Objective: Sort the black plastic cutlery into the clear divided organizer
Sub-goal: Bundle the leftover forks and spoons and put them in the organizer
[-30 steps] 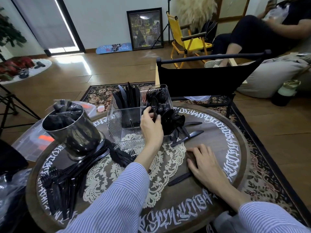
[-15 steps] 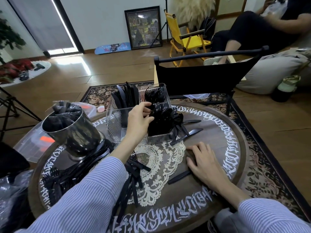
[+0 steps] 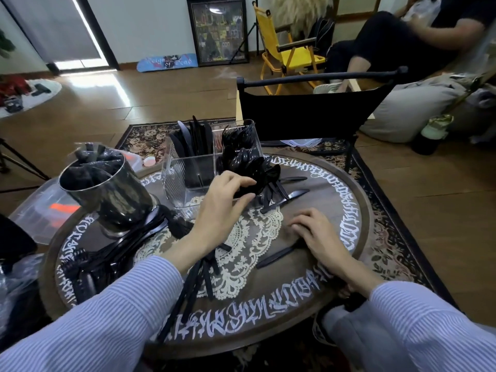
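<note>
Two striped sleeves enter from the near edge, one per arm. The right hand (image 3: 319, 237) lies palm down on the round table (image 3: 359, 237) at the near right, fingers spread and fairly straight, pressing on a single black knife (image 3: 276, 256) whose handle juts out toward the left; it grips nothing. Several black forks (image 3: 198, 280), too overlapped to count, lie under the left forearm on one white lace doily (image 3: 249, 237). More black cutlery (image 3: 107, 253) is heaped at the near left around the foot of one dark metal cup (image 3: 107, 194), which itself holds black pieces.

The left hand (image 3: 222, 208) reaches to the middle of the table, fingers curled with thumb opposed at the front of the clear organizer (image 3: 182, 181); whether it holds a piece cannot be told. The organizer shows four compartments: knives upright at the far left, spoons (image 3: 249, 162) crowding the right side and spilling over its edge. One more knife (image 3: 284, 200) lies just right of it.

White calligraphy rings the tabletop, not legible. Beyond stand one black chair (image 3: 308, 111) and one yellow chair (image 3: 290, 52); a board (image 3: 166, 62) by the wall reads "Reign of Dead," roughly.
</note>
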